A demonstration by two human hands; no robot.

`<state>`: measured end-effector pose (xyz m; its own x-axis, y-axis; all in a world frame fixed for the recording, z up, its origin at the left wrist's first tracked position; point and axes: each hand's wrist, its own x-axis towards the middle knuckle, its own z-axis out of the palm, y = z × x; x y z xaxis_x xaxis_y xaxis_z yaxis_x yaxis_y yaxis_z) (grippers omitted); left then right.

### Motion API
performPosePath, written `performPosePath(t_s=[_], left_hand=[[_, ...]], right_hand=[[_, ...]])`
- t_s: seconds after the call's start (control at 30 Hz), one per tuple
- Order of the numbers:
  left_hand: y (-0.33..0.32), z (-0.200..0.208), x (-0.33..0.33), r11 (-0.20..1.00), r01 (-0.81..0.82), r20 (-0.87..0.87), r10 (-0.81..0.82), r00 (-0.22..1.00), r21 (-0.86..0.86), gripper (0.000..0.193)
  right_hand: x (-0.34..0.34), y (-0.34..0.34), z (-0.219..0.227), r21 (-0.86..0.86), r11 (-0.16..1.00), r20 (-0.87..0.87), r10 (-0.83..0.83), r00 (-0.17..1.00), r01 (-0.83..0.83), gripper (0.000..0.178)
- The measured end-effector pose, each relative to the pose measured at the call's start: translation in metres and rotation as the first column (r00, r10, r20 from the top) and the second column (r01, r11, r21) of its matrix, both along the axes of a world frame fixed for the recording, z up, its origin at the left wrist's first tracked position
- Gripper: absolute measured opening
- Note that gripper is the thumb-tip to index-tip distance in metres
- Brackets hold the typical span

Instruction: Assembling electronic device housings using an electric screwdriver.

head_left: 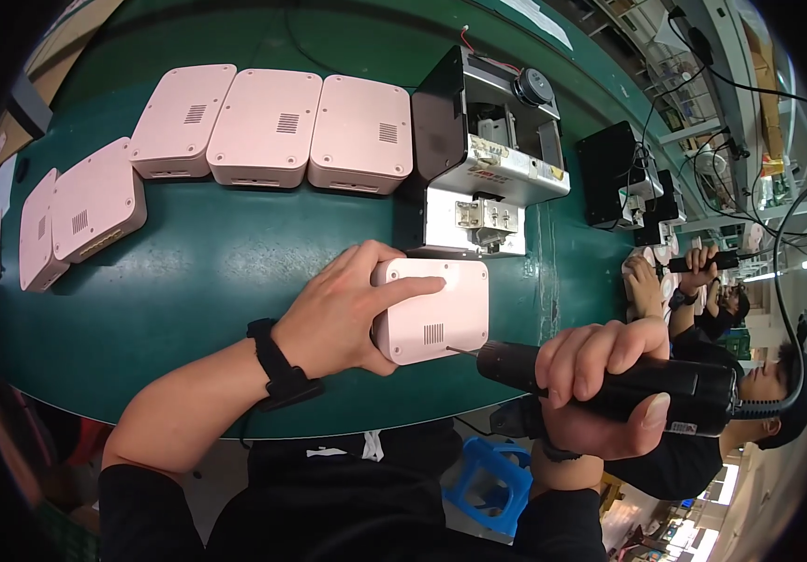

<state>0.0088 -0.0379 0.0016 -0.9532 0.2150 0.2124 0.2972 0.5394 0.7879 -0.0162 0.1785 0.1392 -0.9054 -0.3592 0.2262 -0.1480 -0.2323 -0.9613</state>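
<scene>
A pale pink plastic box (436, 314) with rounded corners, a slotted vent and corner screw holes lies on the green table in front of me. My left hand (352, 304) grips its left side, thumb at the near edge and index finger stretched across the top. In my right hand (605, 384) is a black corded electric screwdriver (628, 389), held nearly level. Its thin bit points left, and the tip is at the box's near edge, right of the vent. Whether a screw sits under the tip is too small to tell.
Several matching pink boxes (263, 126) stand in a curved row at the far left. A black and silver screw feeder (488, 159) stands just beyond my box. The screwdriver's cable (783, 309) loops up at the right. Co-workers (694, 440) sit along the right; a blue stool (492, 478) is below.
</scene>
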Motion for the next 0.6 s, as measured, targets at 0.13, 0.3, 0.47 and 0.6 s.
performPosePath(t_s=[0.13, 0.3, 0.47, 0.6], left_hand=[[-0.001, 0.001, 0.001, 1.000, -0.006, -0.011, 0.006, 1.000, -0.010, 0.096], [0.001, 0.006, 0.000, 1.000, 0.007, -0.018, -0.007, 1.000, -0.009, 0.093], [-0.001, 0.003, 0.002, 1.000, 0.001, -0.049, -0.002, 0.999, -0.019, 0.090], [-0.001, 0.000, 0.002, 1.000, 0.005, -0.052, -0.006, 0.999, -0.003, 0.089]], right_hand=[[-0.005, -0.002, 0.002, 0.012, 1.000, 0.001, 0.027, 1.000, -0.027, 0.054], [-0.048, -0.006, 0.023, -0.131, 0.991, -0.179, -0.020, 0.984, -0.003, 0.043], [-0.094, -0.034, 0.014, -0.168, 0.976, -0.231, -0.178, 0.957, 0.141, 0.036], [-0.089, -0.035, 0.012, -0.114, 0.992, -0.129, -0.065, 0.989, 0.050, 0.034]])
